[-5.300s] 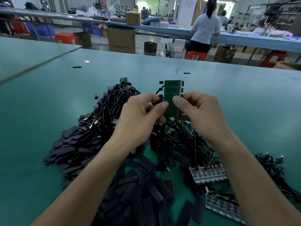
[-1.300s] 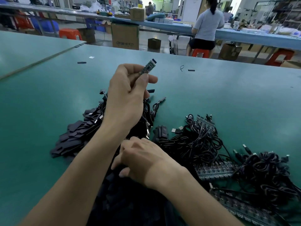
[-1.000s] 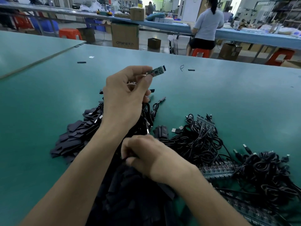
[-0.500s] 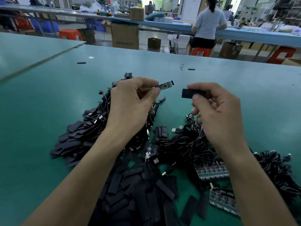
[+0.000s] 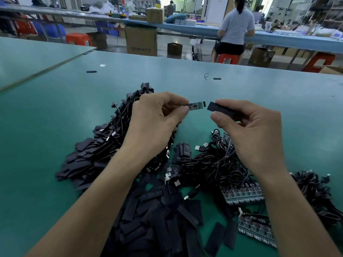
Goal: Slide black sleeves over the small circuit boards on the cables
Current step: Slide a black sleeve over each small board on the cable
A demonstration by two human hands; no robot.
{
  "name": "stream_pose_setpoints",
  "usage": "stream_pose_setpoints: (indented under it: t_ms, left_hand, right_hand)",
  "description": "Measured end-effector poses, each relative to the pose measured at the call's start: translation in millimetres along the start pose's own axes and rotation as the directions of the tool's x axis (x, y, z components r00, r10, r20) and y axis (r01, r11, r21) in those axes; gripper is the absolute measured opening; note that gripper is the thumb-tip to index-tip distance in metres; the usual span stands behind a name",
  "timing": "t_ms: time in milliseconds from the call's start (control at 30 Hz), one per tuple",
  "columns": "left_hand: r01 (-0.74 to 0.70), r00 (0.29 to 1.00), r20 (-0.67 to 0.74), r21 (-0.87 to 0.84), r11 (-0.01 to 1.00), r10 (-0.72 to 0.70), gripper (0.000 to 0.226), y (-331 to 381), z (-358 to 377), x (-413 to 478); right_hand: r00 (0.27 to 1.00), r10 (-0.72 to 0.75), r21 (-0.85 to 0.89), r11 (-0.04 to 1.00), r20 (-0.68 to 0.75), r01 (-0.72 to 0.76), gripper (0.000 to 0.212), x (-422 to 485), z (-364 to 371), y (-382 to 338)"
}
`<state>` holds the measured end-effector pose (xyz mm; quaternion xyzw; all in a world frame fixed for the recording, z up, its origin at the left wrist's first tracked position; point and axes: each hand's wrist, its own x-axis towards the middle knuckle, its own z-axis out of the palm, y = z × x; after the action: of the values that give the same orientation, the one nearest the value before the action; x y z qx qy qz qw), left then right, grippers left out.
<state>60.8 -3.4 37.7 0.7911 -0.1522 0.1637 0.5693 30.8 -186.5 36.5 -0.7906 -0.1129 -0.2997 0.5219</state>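
Note:
My left hand point(image 5: 156, 125) pinches a small green circuit board point(image 5: 197, 105) between thumb and forefinger, its free end pointing right. My right hand point(image 5: 252, 130) pinches a flat black sleeve point(image 5: 220, 109) just to the right of the board, open end facing it, a small gap between them. Both are held above the green table point(image 5: 55, 117). Loose black sleeves point(image 5: 157, 219) lie heaped near me. Cables with sleeves on them point(image 5: 96, 151) are piled at the left under my left wrist.
Tangled black cables point(image 5: 213, 164) and panels of joined circuit boards point(image 5: 243, 195) lie at the right. Stray sleeves point(image 5: 91, 71) lie far back on the table. A person sits at another bench beyond, among cardboard boxes point(image 5: 142, 41) and red stools.
My right hand rose from the sleeve heap with one sleeve and moved it left toward the board. My left hand lowered the board and turned it level; the gap has narrowed.

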Motion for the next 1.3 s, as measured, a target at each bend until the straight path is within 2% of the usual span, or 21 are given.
stream_pose_setpoints:
  t_ms: [600, 867, 1167, 1300]
  left_hand:
    - [0.004, 0.999, 0.033, 0.007, 1.0, -0.004, 0.008, 2.8, -0.3, -2.2]
    - [-0.002, 0.999, 0.047, -0.006, 1.0, 0.003, 0.006, 0.7, 0.3, -2.4]
    - [-0.014, 0.992, 0.123, -0.005, 1.0, 0.014, 0.009, -1.1, -3.3, -0.9]
    - [-0.003, 0.987, 0.163, -0.001, 1.0, 0.003, 0.011, -1.6, -5.6, -0.6]
  right_hand:
    - [0.999, -0.022, 0.02, 1.0, -0.031, 0.022, 0.022, -2.0, 1.8, 5.3]
    - [1.0, 0.007, 0.031, 0.999, 0.001, -0.007, 0.027, -2.7, 2.7, 4.7]
    - [1.0, -0.007, -0.045, 0.999, 0.001, 0.007, 0.033, -0.8, -0.2, 6.5]
    - [0.999, 0.015, -0.036, 0.999, 0.043, -0.014, 0.031, -0.6, -3.4, 8.3]
